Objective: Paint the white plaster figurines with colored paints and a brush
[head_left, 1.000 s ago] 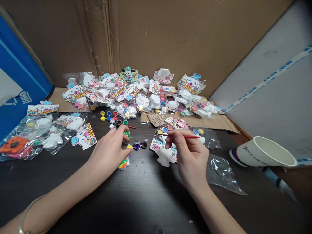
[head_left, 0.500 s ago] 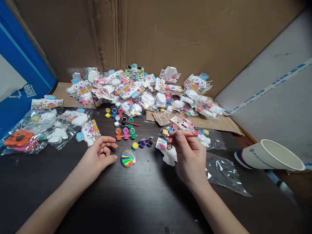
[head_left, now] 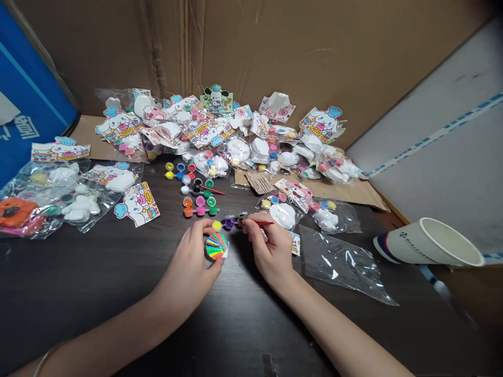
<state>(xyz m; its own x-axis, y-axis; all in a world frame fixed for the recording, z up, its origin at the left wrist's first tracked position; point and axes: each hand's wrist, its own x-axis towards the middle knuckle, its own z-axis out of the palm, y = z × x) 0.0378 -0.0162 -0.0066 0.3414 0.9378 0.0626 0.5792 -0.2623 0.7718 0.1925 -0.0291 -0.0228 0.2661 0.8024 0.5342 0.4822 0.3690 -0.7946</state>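
At the dark desk (head_left: 220, 335), the left hand (head_left: 188, 264) curls round the shell (head_left: 216, 246), near centre; right of it, the right hand (head_left: 275, 256) pinches a brush (head_left: 265, 223) by the paints (head_left: 229, 223). Beyond, bags (head_left: 239, 151) lie heaped before cardboard (head_left: 255, 52).

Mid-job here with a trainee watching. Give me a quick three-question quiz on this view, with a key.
1. Which of these does the right hand hold?
a) a white paper cup with a dark blue base
b) a thin red paintbrush
c) a flat, clear plastic bag

2. True or false: the rainbow-striped, shell-shaped piece is in the left hand.

3. Fill in the colour: just right of the small round pot of yellow paint, beyond the striped piece, sits a pot of ___ paint.

Key: 1. b; 2. true; 3. purple.
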